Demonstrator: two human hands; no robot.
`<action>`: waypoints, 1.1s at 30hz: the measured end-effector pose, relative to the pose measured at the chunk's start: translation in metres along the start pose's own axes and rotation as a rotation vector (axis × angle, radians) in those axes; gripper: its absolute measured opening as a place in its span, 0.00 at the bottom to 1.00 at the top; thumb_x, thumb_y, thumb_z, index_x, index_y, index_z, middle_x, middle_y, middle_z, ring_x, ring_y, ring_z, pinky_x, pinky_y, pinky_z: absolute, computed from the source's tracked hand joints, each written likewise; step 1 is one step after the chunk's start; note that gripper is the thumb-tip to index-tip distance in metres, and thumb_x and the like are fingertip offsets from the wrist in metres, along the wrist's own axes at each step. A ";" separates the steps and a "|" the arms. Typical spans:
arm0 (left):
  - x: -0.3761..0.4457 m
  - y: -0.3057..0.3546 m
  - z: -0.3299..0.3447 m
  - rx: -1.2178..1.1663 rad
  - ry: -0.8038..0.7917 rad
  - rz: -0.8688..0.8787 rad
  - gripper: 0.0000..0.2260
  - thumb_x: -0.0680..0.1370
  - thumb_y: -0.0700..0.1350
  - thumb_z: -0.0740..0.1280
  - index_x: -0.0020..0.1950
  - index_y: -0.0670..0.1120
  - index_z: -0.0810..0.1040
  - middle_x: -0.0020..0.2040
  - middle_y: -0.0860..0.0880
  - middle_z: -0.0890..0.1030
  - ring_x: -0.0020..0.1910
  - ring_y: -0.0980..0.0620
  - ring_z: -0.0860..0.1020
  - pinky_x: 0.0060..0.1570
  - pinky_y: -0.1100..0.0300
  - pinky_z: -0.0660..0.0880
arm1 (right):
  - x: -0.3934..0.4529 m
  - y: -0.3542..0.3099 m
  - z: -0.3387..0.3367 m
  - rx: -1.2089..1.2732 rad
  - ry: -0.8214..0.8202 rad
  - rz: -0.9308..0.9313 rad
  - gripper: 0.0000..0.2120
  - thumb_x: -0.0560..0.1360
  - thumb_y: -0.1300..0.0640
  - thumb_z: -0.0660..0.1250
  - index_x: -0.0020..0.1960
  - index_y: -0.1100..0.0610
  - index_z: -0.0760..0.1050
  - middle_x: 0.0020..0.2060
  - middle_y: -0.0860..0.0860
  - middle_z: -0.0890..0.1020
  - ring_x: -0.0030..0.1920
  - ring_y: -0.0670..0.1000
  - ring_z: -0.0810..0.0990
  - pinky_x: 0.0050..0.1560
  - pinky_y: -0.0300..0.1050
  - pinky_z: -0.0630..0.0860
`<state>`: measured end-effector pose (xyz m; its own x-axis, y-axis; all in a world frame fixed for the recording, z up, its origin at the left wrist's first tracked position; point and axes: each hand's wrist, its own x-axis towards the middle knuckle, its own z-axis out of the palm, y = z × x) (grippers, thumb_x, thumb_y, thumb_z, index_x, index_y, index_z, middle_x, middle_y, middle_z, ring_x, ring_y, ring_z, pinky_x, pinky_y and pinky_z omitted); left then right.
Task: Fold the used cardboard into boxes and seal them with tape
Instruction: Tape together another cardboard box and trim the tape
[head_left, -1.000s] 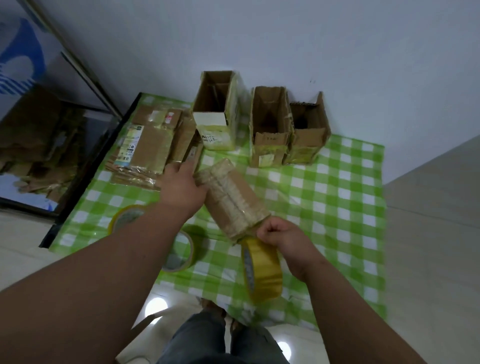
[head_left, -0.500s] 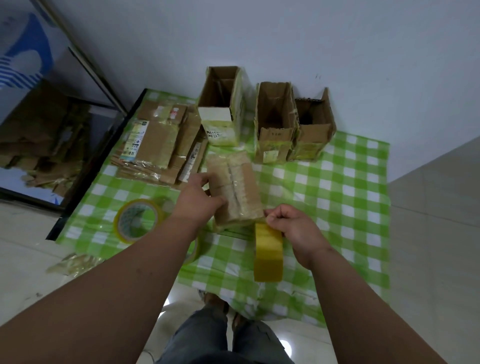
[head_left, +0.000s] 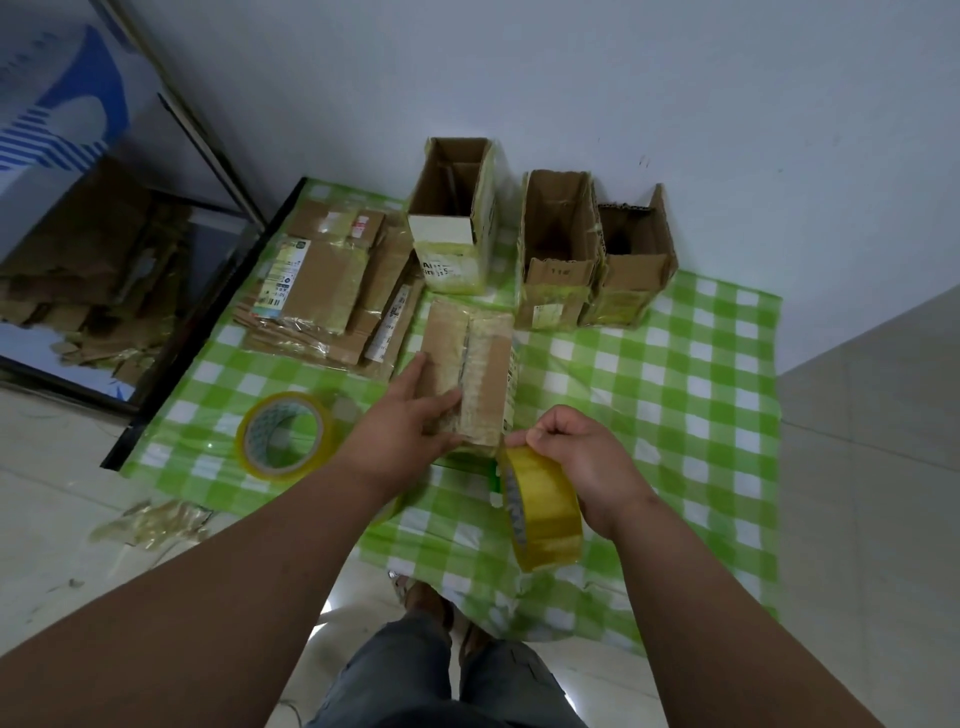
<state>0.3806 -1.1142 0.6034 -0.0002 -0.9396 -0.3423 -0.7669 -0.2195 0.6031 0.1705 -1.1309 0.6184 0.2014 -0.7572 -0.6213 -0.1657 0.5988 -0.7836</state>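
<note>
A small folded cardboard box (head_left: 485, 364) lies on the green checked cloth (head_left: 675, 395), its closed flaps up and old tape along the seam. My left hand (head_left: 410, 415) presses flat on its left side, thumb along the seam. At the box's near right corner, my right hand (head_left: 582, 457) holds a yellow tape roll (head_left: 543, 512) hanging below it and pinches the tape's end against the box edge.
Three open-topped boxes (head_left: 558, 244) stand along the white wall. A pile of flattened cardboard (head_left: 332, 291) lies to the left. A second tape roll (head_left: 285, 441) rests on the cloth near the left edge. Crumpled tape scraps (head_left: 150, 525) lie on the floor tiles.
The box has been turned from slanted to square with the wall and set down on the cloth. My right hand with the roll has shifted to the box's near right corner.
</note>
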 end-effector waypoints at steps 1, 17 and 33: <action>0.000 -0.002 0.002 0.020 0.014 0.026 0.25 0.76 0.47 0.73 0.72 0.52 0.73 0.81 0.53 0.51 0.78 0.53 0.57 0.73 0.64 0.55 | -0.001 -0.003 0.000 0.016 -0.004 -0.001 0.10 0.79 0.65 0.64 0.40 0.58 0.71 0.45 0.52 0.87 0.49 0.59 0.82 0.53 0.59 0.79; 0.001 -0.007 0.006 0.360 0.002 0.148 0.22 0.81 0.45 0.64 0.75 0.54 0.68 0.79 0.52 0.61 0.75 0.45 0.64 0.72 0.55 0.64 | -0.009 0.010 0.013 -0.136 -0.029 -0.041 0.12 0.79 0.65 0.65 0.38 0.56 0.72 0.46 0.51 0.86 0.50 0.49 0.83 0.55 0.48 0.77; 0.007 -0.015 -0.016 0.345 -0.128 0.229 0.31 0.78 0.32 0.62 0.76 0.57 0.65 0.80 0.57 0.55 0.77 0.53 0.61 0.72 0.59 0.63 | -0.009 0.028 0.034 -0.082 0.108 -0.069 0.11 0.80 0.63 0.64 0.39 0.57 0.71 0.54 0.51 0.84 0.54 0.44 0.80 0.48 0.40 0.73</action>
<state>0.4030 -1.1216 0.6037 -0.2583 -0.9089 -0.3274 -0.9075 0.1121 0.4048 0.1966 -1.0987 0.6015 0.1106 -0.8219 -0.5587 -0.2348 0.5247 -0.8183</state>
